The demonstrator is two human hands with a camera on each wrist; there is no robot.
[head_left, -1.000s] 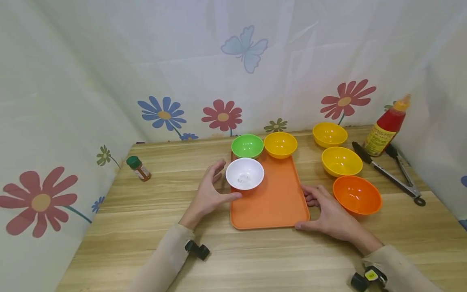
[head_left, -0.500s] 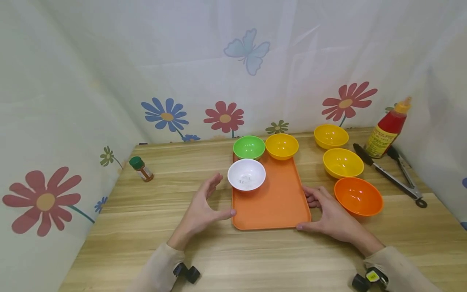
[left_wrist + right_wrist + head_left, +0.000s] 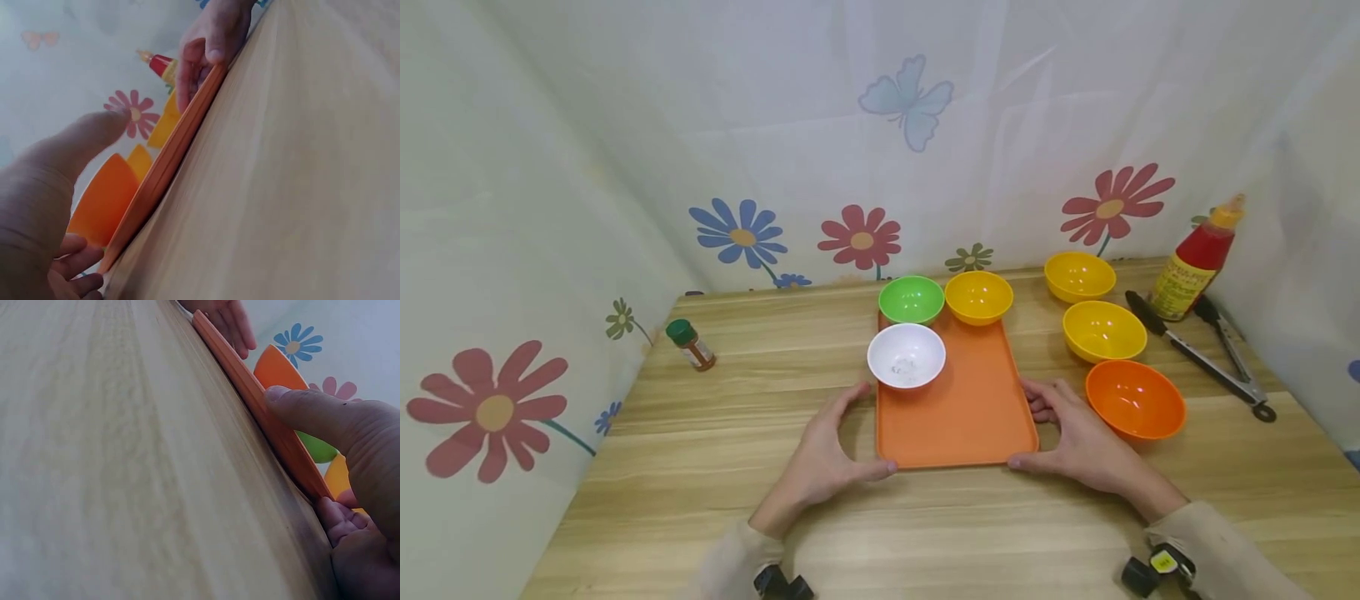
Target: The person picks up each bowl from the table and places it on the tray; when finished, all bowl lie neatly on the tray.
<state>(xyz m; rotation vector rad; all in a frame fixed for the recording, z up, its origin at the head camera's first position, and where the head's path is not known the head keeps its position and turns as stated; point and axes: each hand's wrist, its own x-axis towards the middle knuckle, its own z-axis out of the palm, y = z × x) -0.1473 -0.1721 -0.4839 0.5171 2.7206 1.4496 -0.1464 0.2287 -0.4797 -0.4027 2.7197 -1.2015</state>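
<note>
An orange tray (image 3: 970,400) lies flat on the wooden table. On its left part sits a bowl (image 3: 907,357), white inside; its outside looks orange in the wrist views. A green bowl (image 3: 912,300) and a yellow bowl (image 3: 979,297) stand side by side at the tray's far end. My left hand (image 3: 820,458) is at the front left corner, thumb by the front edge, fingers spread beside the left rim and holding nothing. My right hand (image 3: 1078,442) grips the front right corner, fingers curled at the right rim and thumb at the front; in the right wrist view the thumb (image 3: 312,409) shows above the tray.
To the right are two yellow bowls (image 3: 1078,277) and an orange bowl (image 3: 1135,400), close to my right hand. Black-tipped tongs (image 3: 1202,362) and a red sauce bottle (image 3: 1193,262) stand beyond them. A green-capped spice jar (image 3: 691,344) is at the left. A flowered curtain borders the table.
My left hand has drawn back from beside the white-lined bowl toward the tray's front left corner. My right hand stays at the tray's right corner. The bowls keep their places.
</note>
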